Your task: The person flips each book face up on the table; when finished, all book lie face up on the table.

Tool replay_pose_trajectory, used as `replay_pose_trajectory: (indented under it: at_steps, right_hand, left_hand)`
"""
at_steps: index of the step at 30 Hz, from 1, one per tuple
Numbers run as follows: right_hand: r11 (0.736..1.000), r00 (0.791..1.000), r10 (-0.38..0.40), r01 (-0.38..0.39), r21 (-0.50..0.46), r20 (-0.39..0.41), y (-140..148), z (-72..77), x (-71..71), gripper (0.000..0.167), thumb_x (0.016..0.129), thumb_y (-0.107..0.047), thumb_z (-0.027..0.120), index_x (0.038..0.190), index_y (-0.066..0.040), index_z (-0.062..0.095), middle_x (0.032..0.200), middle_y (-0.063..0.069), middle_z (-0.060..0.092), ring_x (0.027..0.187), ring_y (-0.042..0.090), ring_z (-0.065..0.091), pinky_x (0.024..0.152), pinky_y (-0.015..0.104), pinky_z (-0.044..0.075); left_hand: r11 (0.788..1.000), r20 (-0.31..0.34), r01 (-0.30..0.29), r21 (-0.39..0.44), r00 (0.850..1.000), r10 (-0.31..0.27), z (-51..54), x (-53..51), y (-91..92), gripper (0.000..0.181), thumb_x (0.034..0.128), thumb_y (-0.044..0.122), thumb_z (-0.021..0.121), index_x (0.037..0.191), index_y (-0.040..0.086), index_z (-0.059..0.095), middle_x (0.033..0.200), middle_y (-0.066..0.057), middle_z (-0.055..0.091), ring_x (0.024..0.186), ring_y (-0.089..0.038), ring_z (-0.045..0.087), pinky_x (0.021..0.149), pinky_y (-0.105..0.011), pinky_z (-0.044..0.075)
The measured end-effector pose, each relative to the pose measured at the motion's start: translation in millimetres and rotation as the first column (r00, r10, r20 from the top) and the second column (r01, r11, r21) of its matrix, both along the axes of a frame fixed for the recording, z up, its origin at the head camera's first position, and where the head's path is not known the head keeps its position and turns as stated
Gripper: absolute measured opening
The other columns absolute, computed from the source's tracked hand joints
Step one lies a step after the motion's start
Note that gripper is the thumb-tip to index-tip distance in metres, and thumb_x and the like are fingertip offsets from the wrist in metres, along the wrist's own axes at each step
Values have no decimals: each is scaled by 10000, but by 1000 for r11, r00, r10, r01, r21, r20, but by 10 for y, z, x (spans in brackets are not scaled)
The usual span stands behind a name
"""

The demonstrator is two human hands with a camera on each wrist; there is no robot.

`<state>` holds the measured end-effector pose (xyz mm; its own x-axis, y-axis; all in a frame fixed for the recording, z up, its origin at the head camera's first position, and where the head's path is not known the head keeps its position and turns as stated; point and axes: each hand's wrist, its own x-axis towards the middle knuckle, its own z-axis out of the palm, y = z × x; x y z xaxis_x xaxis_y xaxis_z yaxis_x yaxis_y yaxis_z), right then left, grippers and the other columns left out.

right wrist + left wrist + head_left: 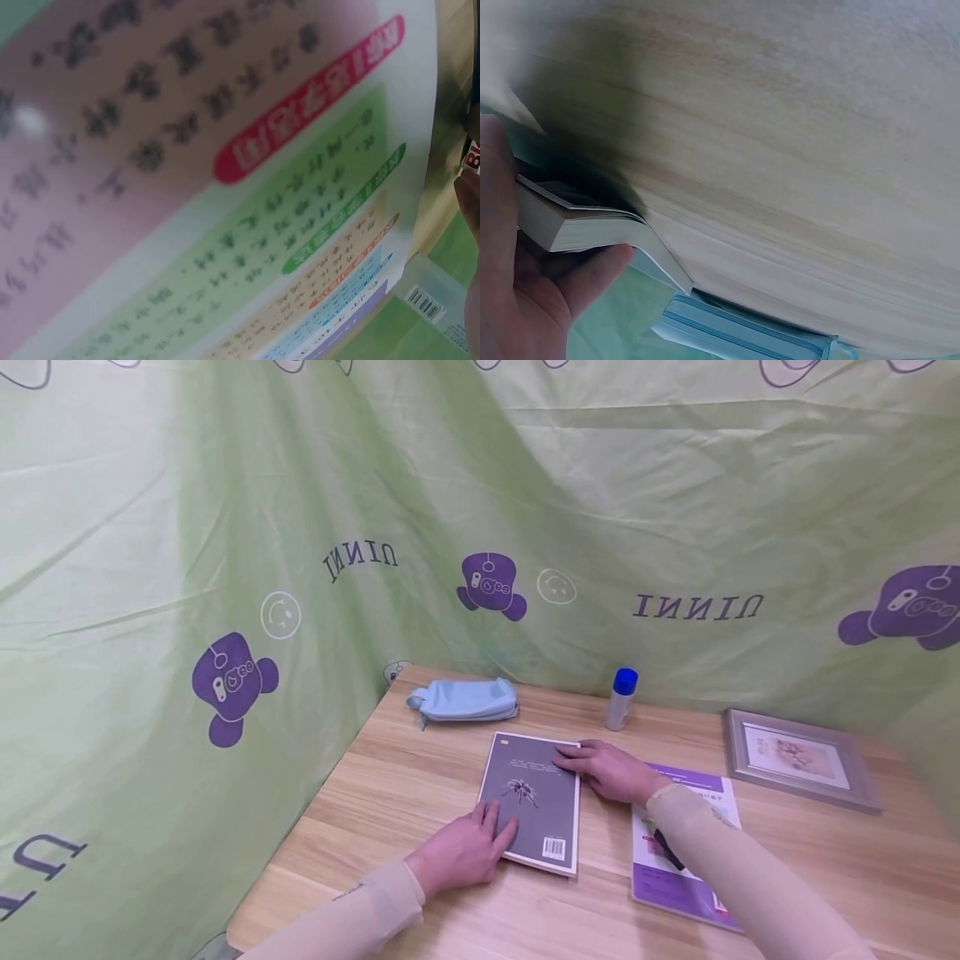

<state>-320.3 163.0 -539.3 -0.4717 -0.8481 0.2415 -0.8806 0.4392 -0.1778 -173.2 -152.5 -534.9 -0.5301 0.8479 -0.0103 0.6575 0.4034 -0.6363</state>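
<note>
Lengthwise, gray book (532,814) points away, barcode (553,847) nearest | left grip (463,850) spread on it | right grip (611,772) touching, can't tell if pinching

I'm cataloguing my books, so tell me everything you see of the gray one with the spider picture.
The gray book has a rectangular, paper-looking cover with pale edges, a spider-like picture near its middle, tiny unreadable lettering above and a barcode at lower right. It sits slightly angled on the wooden table, nearer than the blue pencil case and left of the purple-and-white book; whether it lies fully flat is unclear. The left hand touches its lower left, the right hand its upper right.
</note>
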Motion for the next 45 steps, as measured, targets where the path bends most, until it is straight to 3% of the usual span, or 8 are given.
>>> replay_pose_trajectory:
  at_steps: [8,14,19,24,29,34,45]
  right_hand:
    - [1000,999,7,-7,-9,-40,24,-27,-62,467,956,-29,713,1413,-112,668,1465,147,598,1251,482,596,1041,592,485]
    - [1000,999,4,-4,-11,-37,32,-28,-64,465,960,-27,708,1417,-101,662,1461,156,596,1335,495,527,1077,609,446]
    - [1000,1000,4,-4,-31,-14,31,-51,-56,458,963,-20,702,1412,-106,668,1462,157,598,1347,479,523,1066,601,459]
    - [1000,1000,-14,13,-19,-22,28,-79,-61,467,966,-20,692,1418,-136,668,1475,135,594,1352,475,519,1054,603,469]
    - [1000,999,-23,22,-19,-48,18,-69,-57,458,952,-39,716,1398,-141,685,1455,128,611,1339,470,535,1060,597,468]
    - [999,995,-37,38,3,-89,0,-51,-46,451,959,-60,715,1399,-152,686,1452,110,617,1340,449,542,1068,588,467]
    - [999,988,-48,48,-4,-149,8,-6,-30,463,934,-16,719,1367,-179,714,1414,93,649,1318,420,569,1030,587,497]
  left_hand:
    - [997,76,-53,62,996,48,15,-22,-8,684,970,529,596,1489,84,561,1288,-251,677,1104,-363,710,858,-351,612]
    - [997,66,-70,40,996,67,6,-25,26,648,988,488,586,1490,81,553,1279,-240,686,1094,-343,717,868,-352,609]
    - [987,84,-97,130,993,87,-25,-2,46,509,1004,334,605,1448,85,577,1241,-257,697,1046,-357,728,794,-369,629]
    - [972,75,-75,223,995,60,-63,12,11,448,1004,241,599,1424,83,602,1235,-267,697,1035,-373,728,759,-384,635]
    - [950,124,-77,302,991,41,-74,32,-73,497,994,245,637,1470,105,596,1277,-255,685,1112,-389,706,785,-391,631]
    - [951,147,-72,300,989,28,-40,48,-123,483,1019,221,631,1491,131,585,1296,-247,679,1158,-388,688,822,-391,624]
    - [951,127,-23,309,992,-17,8,46,-147,486,1009,228,658,1484,145,597,1285,-225,691,1163,-351,690,797,-370,625]
